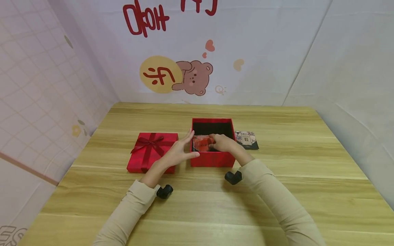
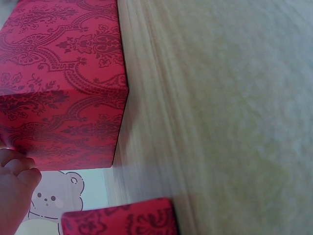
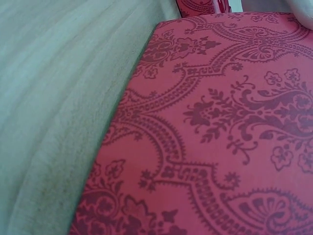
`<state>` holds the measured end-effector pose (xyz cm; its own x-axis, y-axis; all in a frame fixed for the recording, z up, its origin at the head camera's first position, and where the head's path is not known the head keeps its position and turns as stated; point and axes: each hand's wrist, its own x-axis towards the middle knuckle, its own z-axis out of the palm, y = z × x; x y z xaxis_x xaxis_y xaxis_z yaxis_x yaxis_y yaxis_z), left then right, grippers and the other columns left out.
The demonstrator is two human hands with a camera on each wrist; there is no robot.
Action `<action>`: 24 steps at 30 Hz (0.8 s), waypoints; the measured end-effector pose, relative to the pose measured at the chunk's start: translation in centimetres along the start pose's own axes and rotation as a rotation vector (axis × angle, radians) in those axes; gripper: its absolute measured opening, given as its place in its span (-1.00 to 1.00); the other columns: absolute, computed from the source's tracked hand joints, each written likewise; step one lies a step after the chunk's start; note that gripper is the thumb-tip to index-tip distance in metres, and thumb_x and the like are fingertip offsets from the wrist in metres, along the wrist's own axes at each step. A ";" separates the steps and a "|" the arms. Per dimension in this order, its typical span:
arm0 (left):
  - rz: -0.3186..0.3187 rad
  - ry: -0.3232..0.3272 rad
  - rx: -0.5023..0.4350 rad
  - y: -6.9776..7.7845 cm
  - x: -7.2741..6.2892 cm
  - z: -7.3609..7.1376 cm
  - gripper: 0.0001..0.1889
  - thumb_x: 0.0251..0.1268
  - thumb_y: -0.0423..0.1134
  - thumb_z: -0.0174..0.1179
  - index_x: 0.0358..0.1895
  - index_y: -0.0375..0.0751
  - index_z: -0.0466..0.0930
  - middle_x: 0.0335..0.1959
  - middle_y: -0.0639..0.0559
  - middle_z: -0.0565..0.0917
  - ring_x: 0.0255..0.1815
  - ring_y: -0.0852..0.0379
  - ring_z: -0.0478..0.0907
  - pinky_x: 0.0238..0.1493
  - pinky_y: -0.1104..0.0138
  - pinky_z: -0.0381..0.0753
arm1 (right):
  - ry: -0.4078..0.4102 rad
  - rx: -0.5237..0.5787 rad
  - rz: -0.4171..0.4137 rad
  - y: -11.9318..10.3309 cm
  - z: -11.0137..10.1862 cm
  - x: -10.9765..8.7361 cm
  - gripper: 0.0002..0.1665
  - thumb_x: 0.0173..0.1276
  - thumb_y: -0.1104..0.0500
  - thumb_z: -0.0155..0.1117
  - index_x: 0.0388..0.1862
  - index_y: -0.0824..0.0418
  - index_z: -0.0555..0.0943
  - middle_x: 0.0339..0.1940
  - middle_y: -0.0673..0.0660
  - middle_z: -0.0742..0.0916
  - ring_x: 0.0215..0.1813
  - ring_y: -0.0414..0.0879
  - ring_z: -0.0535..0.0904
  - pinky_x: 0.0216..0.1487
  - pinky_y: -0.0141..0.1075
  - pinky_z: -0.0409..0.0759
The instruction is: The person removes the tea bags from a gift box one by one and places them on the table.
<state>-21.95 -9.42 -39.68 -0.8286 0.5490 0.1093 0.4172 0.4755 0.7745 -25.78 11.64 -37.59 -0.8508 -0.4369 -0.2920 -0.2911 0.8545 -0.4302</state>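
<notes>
A red gift box (image 1: 212,159) with a dark inside stands uncovered on the table, its walls printed with a damask pattern. Inside at its left lies a shiny orange-red packet (image 1: 201,144) with clear wrapping. My right hand (image 1: 224,142) reaches over the front wall and grips the packet's right edge; its fingertips are partly hidden. My left hand (image 1: 180,152) spreads along the box's left side, thumb near the front corner and fingers by the left rim. In the left wrist view, the fingers (image 2: 18,169) touch the patterned wall.
Left of the box lies its red lid (image 1: 140,160) with a dark red ribbon bow (image 1: 149,141), partly behind my left forearm. A flat floral-and-black packet (image 1: 247,140) lies against the box's right side. A printed white backdrop (image 1: 261,51) rises behind the table.
</notes>
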 end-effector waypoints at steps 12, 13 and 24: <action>-0.005 -0.002 -0.008 -0.1 0.0 0.0 -0.09 0.16 -0.04 0.22 0.44 -0.23 -0.15 0.47 -0.08 -0.19 0.42 -0.11 -0.07 0.31 -0.01 0.09 | 0.050 0.051 0.006 -0.1 -0.2 -0.3 -0.42 0.37 0.16 0.07 0.28 0.43 0.27 0.13 0.37 0.53 0.21 0.20 0.39 0.18 -0.01 0.35; -0.002 -0.002 -0.008 -0.1 0.0 0.0 -0.09 0.16 -0.04 0.22 0.44 -0.23 -0.15 0.47 -0.08 -0.19 0.42 -0.11 -0.07 0.31 -0.01 0.09 | 0.064 0.057 0.004 -0.1 -0.1 -0.3 -0.42 0.36 0.17 0.07 0.28 0.43 0.28 0.12 0.37 0.54 0.20 0.20 0.40 0.18 -0.02 0.36; -0.004 0.006 -0.001 -0.2 0.1 0.1 -0.10 0.15 -0.07 0.23 0.43 -0.24 -0.13 0.46 -0.11 -0.17 0.42 -0.08 -0.06 0.32 0.02 0.08 | 0.161 0.174 -0.011 0.2 0.0 -0.2 -0.49 0.36 0.21 0.06 0.25 0.41 0.34 0.03 0.34 0.61 0.08 0.15 0.52 0.07 -0.06 0.47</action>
<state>-22.10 -9.43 -39.86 -0.8325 0.5432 0.1094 0.4134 0.4775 0.7753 -25.66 11.91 -37.59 -0.9110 -0.3831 -0.1526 -0.2323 0.7825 -0.5778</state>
